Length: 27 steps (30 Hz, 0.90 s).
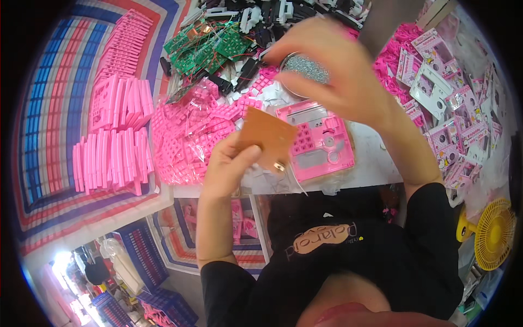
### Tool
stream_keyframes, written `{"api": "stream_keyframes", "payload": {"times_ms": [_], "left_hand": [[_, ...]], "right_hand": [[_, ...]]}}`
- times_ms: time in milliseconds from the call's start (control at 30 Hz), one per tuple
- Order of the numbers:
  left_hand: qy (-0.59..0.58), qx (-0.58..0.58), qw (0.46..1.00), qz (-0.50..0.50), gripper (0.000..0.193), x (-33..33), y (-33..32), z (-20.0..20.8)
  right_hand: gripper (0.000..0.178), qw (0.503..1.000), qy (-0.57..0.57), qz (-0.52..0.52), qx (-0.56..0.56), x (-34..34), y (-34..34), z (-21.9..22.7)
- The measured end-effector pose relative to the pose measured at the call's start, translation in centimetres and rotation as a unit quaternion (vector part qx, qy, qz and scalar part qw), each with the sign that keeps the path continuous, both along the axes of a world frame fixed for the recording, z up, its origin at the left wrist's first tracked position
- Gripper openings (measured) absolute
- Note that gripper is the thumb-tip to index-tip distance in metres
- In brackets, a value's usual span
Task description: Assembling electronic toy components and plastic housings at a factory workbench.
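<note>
Two bare hands are busy over a white table (376,159). Left hand (229,167) grips a brown board (266,136), thumb flat on its near face and fingers tucked behind; a small metal piece (279,166) shows at the board's lower corner. That board is held up, tilted, just left of a pink case (319,143) lying on the table, and overlaps its edge from where I stand. Right hand (339,76) is a blur above a round heap of silver bits (306,66), thumb and forefinger curved apart; whether it pinches anything, I can't tell.

Left of the board spreads a pile of pink keypads (188,139), partly under clear plastic, with green circuit boards (207,49) behind. Pink panels (113,159) stand in rows on a striped sheet (50,117). Printed panels (463,122) crowd the far right, above a yellow fan (494,234).
</note>
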<state>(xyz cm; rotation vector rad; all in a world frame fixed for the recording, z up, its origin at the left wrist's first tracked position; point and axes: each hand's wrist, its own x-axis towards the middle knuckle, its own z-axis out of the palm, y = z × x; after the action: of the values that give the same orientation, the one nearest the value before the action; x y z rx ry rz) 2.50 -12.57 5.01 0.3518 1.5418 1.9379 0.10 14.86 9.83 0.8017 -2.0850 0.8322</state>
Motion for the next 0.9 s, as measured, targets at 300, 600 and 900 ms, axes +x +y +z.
{"api": "stream_keyframes", "payload": {"times_ms": [300,600,900], "left_hand": [[-0.108,0.196,0.971,0.083,0.029,1.3,1.5,-3.7],[-0.079,0.121,0.966,0.217,0.033,2.0,2.0,-4.1],[-0.149,0.247,0.952,0.105,0.032,2.3,2.3,-3.9]], "right_hand": [[0.028,0.997,-0.070,0.000,0.020,5.1,-0.1,-4.1],[0.010,0.942,-0.312,0.101,-0.065,7.8,-0.8,-5.4],[0.029,0.767,-0.549,0.155,-0.293,8.1,-3.7,-8.9]]}}
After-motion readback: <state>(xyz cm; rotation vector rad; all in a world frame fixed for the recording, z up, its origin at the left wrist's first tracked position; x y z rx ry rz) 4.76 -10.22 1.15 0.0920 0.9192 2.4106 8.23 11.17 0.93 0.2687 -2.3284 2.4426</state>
